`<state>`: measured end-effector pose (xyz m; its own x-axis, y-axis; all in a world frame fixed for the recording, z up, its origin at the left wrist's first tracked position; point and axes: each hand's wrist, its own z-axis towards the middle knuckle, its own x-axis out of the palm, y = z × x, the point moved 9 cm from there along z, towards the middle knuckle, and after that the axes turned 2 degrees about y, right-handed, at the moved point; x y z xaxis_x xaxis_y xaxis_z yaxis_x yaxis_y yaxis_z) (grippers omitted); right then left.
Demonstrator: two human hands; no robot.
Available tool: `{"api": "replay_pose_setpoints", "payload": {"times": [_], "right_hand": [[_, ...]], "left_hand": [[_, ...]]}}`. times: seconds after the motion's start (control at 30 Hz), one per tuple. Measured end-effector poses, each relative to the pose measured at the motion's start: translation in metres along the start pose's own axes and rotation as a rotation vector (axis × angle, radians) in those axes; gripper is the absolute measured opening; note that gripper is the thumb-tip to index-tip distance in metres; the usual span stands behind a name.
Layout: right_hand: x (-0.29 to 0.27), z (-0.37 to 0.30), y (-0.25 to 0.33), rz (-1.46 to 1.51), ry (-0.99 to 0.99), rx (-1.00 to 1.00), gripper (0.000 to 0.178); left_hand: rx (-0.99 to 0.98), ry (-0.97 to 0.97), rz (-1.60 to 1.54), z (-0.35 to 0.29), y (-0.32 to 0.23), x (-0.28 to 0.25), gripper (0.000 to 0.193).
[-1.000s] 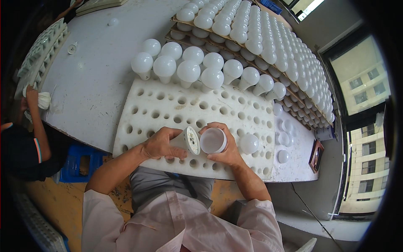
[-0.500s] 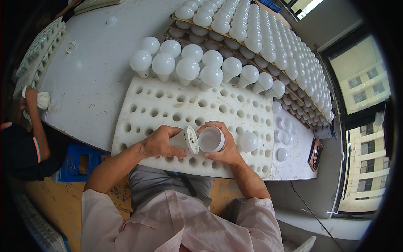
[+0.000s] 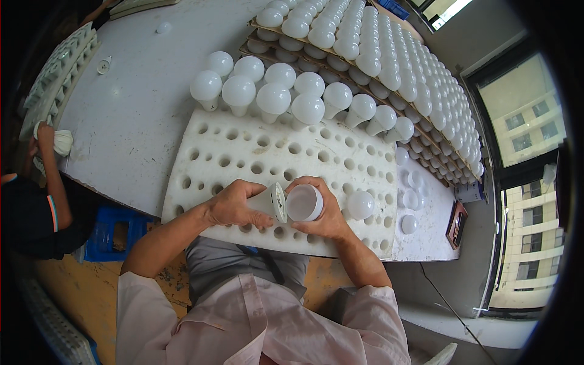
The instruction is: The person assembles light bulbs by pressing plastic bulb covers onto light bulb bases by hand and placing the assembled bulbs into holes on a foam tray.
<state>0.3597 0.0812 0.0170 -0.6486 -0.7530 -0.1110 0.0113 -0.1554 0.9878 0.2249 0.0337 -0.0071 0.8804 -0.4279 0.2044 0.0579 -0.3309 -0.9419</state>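
My left hand (image 3: 238, 205) is closed round a white bulb base (image 3: 267, 204), its flat round face with small parts turned to the right. In my right hand (image 3: 324, 211) is a white bulb cover (image 3: 305, 202), its hollow mouth tilted up toward me. Base and cover are side by side, rims very near each other; whether they touch I cannot tell. Both hands are over the near part of a white foam tray (image 3: 255, 141) with rows of round holes. One white bulb cover (image 3: 361, 205) sits on the tray right of my right hand.
Rows of white bulbs (image 3: 273, 99) stand in the tray's far side. Stacked boards of bulbs (image 3: 365, 58) rise behind. Loose covers (image 3: 409, 224) lie right, near a brown frame (image 3: 456, 224). At left, a person's hand (image 3: 45, 135) holds white cloth (image 3: 62, 142); a blue crate (image 3: 115, 236) stands below.
Almost nothing differs. Both hands keep hold of the base and the cover in nearly the same place, and the view has shifted very slightly.
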Motion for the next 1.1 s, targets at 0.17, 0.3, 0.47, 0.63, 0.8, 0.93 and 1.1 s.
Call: {"api": "replay_pose_setpoints", "payload": {"times": [0.17, 0.3, 0.47, 0.63, 0.8, 0.93, 1.1], "right_hand": [[0.003, 0.000, 0.003, -0.267, 0.063, 0.006, 0.081], [0.010, 0.005, 0.014, -0.435, 0.133, 0.089, 0.083], [0.025, 0.009, 0.031, -0.696, 0.204, -0.003, 0.085], [0.035, 0.010, 0.029, -0.729, 0.266, 0.002, 0.087], [0.038, 0.009, 0.021, -0.726, 0.275, 0.117, 0.084], [0.042, 0.010, 0.038, -0.709, 0.123, -0.224, 0.079], [0.042, -0.004, 0.055, -0.542, -0.050, -0.526, 0.060]], "left_hand": [[0.009, 0.004, 0.021, 0.001, -0.002, 0.001, 0.041], [-0.025, 0.015, 0.081, 0.000, -0.003, 0.002, 0.038], [-0.112, 0.043, 0.155, 0.001, 0.003, 0.000, 0.046], [-0.115, 0.022, 0.234, 0.000, 0.008, -0.003, 0.051], [-0.056, 0.016, 0.261, 0.002, 0.006, 0.000, 0.049], [-0.021, -0.001, 0.215, 0.003, 0.002, 0.003, 0.047], [0.059, 0.044, 0.211, 0.009, -0.006, 0.012, 0.046]]}}
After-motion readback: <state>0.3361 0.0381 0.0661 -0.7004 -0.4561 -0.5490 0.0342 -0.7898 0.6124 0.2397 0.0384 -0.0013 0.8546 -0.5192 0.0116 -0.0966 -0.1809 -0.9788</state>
